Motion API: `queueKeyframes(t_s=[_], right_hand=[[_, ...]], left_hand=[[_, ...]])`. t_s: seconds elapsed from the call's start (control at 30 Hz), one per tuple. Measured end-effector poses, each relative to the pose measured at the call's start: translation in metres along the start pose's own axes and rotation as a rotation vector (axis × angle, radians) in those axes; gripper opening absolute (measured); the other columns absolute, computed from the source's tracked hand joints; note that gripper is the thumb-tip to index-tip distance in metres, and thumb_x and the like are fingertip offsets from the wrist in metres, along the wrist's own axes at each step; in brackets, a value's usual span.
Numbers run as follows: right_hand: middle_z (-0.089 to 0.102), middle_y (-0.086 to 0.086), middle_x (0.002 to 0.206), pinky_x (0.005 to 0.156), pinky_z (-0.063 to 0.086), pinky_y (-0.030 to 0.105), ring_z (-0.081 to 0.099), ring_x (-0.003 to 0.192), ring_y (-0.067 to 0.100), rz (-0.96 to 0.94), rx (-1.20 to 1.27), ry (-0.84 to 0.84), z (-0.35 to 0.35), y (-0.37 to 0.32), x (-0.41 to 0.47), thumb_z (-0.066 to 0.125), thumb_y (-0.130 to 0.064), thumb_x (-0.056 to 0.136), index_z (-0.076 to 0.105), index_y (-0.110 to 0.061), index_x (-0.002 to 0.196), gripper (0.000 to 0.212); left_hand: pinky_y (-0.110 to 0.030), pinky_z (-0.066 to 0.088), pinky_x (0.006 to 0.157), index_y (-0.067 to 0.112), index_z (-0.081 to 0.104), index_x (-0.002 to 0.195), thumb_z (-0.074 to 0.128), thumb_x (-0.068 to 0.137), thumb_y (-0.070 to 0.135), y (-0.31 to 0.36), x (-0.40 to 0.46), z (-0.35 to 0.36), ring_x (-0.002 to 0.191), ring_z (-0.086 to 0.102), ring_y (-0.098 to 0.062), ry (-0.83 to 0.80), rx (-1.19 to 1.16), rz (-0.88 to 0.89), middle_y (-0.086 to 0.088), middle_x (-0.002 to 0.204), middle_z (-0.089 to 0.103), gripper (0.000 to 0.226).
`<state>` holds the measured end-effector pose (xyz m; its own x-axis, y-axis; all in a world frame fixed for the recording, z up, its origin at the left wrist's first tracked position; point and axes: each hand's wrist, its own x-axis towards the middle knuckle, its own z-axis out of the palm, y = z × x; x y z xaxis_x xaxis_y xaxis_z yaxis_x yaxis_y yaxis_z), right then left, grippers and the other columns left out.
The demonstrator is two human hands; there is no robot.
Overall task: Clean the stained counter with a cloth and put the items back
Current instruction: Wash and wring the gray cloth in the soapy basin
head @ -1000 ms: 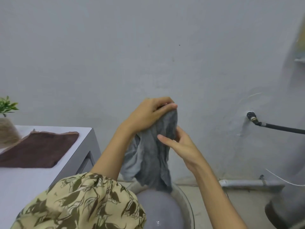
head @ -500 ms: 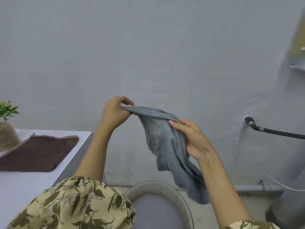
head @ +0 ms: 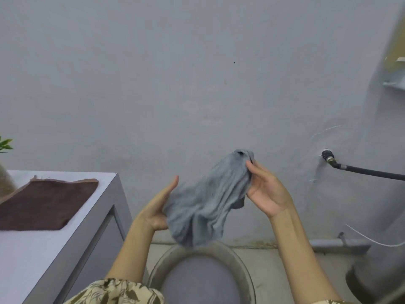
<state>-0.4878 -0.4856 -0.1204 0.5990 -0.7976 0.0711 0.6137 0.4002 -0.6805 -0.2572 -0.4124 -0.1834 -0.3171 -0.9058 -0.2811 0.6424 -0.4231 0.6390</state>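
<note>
At the far left edge you have a few green leaves of a plant [head: 5,144] above a rough tan pot [head: 6,182] that is mostly cut off by the frame, and just beside it a dark brown cloth [head: 46,205] lies flat on the white counter [head: 32,260], one frayed edge toward the wall. The counter ends at a grey corner, and past that corner your left arm rises out of a leaf-print sleeve [head: 116,291]. Your left hand [head: 157,207] is turned palm inward, its fingers straight and close together, pressed flat against the left side of the grey cloth [head: 206,200] (the thumb is hidden behind the fabric, so you cannot tell whether it pinches). The grey cloth hangs in the air between your two hands, bunched and wrinkled, its lowest fold dangling just above the rim of a round metal basin [head: 245,273] on the floor, which holds greyish water. Your right hand [head: 266,191] holds the cloth's upper right end, thumb and fingertips pinching a gathered knot of fabric while the palm faces you and the remaining fingers lie loosely extended. Further right, a black hose [head: 368,172] runs from a fitting in the grey wall [head: 197,73], a grey pipe [head: 341,244] runs along the wall's foot, and a large grey drum [head: 385,216] fills the right edge
</note>
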Motion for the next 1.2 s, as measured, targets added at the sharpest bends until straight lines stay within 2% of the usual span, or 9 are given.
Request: queueKeyframes(t_s=[0.1, 0.23, 0.3, 0.37, 0.47, 0.67, 0.9, 1.03, 1.2], right_hand=[[0.066, 0.013, 0.111, 0.088, 0.054, 0.035, 0.065, 0.102, 0.022, 0.011, -0.046, 0.057, -0.012, 0.000, 0.000, 0.049, -0.011, 0.089, 0.060, -0.004, 0.116, 0.030], [0.070, 0.012, 0.100, 0.082, 0.056, 0.031, 0.069, 0.094, 0.019, 0.037, -0.022, 0.151, -0.023, 0.009, 0.008, 0.046, -0.013, 0.094, 0.061, 0.000, 0.109, 0.024], [0.070, 0.012, 0.090, 0.072, 0.058, 0.028, 0.069, 0.084, 0.020, 0.004, -0.082, 0.265, -0.028, 0.011, 0.011, 0.043, -0.012, 0.097, 0.062, 0.000, 0.100, 0.023], [0.062, 0.016, 0.084, 0.066, 0.053, 0.029, 0.063, 0.079, 0.022, -0.071, -0.343, 0.432, -0.038, 0.013, 0.013, 0.044, -0.012, 0.098, 0.059, 0.002, 0.094, 0.020], [0.049, 0.012, 0.082, 0.065, 0.040, 0.032, 0.049, 0.074, 0.022, -0.184, -0.625, 0.629, -0.057, 0.016, 0.013, 0.048, -0.016, 0.097, 0.053, -0.007, 0.088, 0.013], [0.046, 0.009, 0.074, 0.059, 0.048, 0.028, 0.051, 0.069, 0.018, 0.023, -0.028, 0.686, -0.093, 0.023, 0.011, 0.066, -0.009, 0.080, 0.051, -0.008, 0.077, 0.016], [0.063, 0.010, 0.087, 0.058, 0.053, 0.025, 0.060, 0.076, 0.018, -0.081, -0.385, 0.618, -0.085, 0.022, 0.005, 0.056, -0.008, 0.092, 0.061, 0.000, 0.100, 0.012], [0.067, 0.007, 0.082, 0.063, 0.050, 0.025, 0.062, 0.076, 0.016, -0.135, -0.412, 0.606, -0.082, 0.019, -0.002, 0.054, -0.020, 0.094, 0.067, -0.005, 0.087, 0.021], [0.067, -0.006, 0.066, 0.064, 0.052, 0.017, 0.062, 0.070, 0.003, -0.265, -0.696, 0.581, -0.084, 0.024, -0.008, 0.062, 0.002, 0.086, 0.064, -0.011, 0.103, 0.021]], left_hand=[[-0.050, 0.047, 0.097, 0.006, 0.052, 0.133, 0.076, 0.069, 0.049, 0.014, -0.004, -0.011, 0.124, 0.051, -0.035, 0.014, -0.085, 0.241, -0.021, 0.134, 0.052, 0.080], [-0.034, 0.058, 0.077, 0.002, 0.058, 0.118, 0.072, 0.075, 0.013, 0.012, 0.003, -0.009, 0.091, 0.067, -0.024, 0.272, 0.242, 0.153, -0.013, 0.103, 0.070, 0.046], [-0.035, 0.057, 0.072, 0.001, 0.047, 0.130, 0.054, 0.087, -0.006, 0.017, 0.005, -0.003, 0.094, 0.062, -0.025, 0.463, 0.418, 0.128, -0.015, 0.115, 0.063, 0.044], [-0.035, 0.055, 0.070, 0.010, 0.032, 0.144, 0.053, 0.092, -0.002, 0.029, 0.006, 0.000, 0.101, 0.055, -0.026, 0.661, 0.613, 0.193, -0.016, 0.133, 0.050, 0.057], [-0.037, 0.050, 0.078, 0.021, 0.028, 0.145, 0.053, 0.094, 0.011, 0.047, 0.002, 0.007, 0.097, 0.053, -0.025, 0.833, 0.933, 0.347, -0.015, 0.114, 0.054, 0.058], [-0.041, 0.044, 0.098, 0.017, 0.039, 0.131, 0.061, 0.090, 0.025, 0.071, -0.010, 0.012, 0.107, 0.054, -0.029, 0.943, 1.144, 0.520, -0.012, 0.105, 0.055, 0.047], [-0.036, 0.043, 0.091, 0.012, 0.028, 0.138, 0.061, 0.089, 0.010, 0.080, -0.016, 0.019, 0.103, 0.052, -0.028, 0.882, 1.149, 0.423, -0.010, 0.100, 0.053, 0.060], [-0.038, 0.046, 0.087, 0.018, 0.045, 0.130, 0.048, 0.091, 0.004, 0.079, -0.019, 0.011, 0.094, 0.052, -0.026, 0.870, 1.235, 0.394, -0.013, 0.100, 0.054, 0.041], [-0.030, 0.042, 0.085, 0.010, 0.063, 0.117, 0.049, 0.093, 0.005, 0.076, -0.017, 0.010, 0.098, 0.054, -0.022, 0.845, 1.371, 0.371, -0.013, 0.109, 0.061, 0.029]])
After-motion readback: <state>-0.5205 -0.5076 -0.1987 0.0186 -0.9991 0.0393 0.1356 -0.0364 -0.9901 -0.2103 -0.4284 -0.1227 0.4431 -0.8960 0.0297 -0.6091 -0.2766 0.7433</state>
